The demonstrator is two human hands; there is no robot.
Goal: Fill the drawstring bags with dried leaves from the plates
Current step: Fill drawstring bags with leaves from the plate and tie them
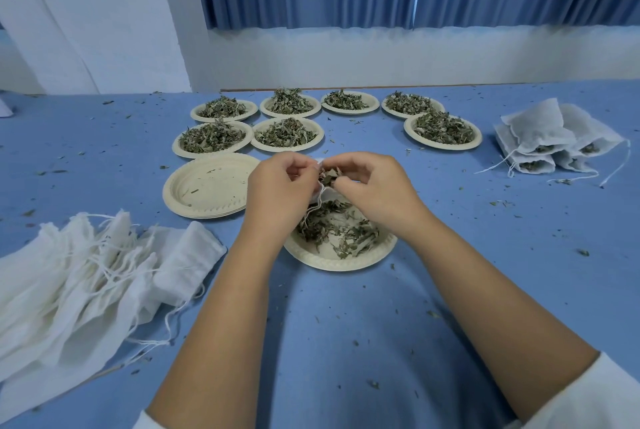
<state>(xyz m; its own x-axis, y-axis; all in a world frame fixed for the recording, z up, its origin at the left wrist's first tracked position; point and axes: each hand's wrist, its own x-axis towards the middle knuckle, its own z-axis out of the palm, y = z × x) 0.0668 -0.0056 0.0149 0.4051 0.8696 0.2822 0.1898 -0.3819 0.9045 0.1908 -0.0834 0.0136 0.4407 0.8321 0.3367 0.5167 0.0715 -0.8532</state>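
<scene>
Over the near plate (346,260), which holds a thin layer of dried leaves (337,227), both hands meet at a small white drawstring bag (320,193). My left hand (280,186) grips the bag's mouth, and most of the bag is hidden behind the fingers. My right hand (374,182) pinches a tuft of dried leaves (329,175) at the bag's opening. The bag's string hangs down toward the plate.
A stack of empty plates (207,186) lies left of the hands. Several plates heaped with leaves (284,134) stand further back. Empty bags (86,276) are piled at the left, filled bags (554,141) at the right. Leaf crumbs dot the blue table (346,324).
</scene>
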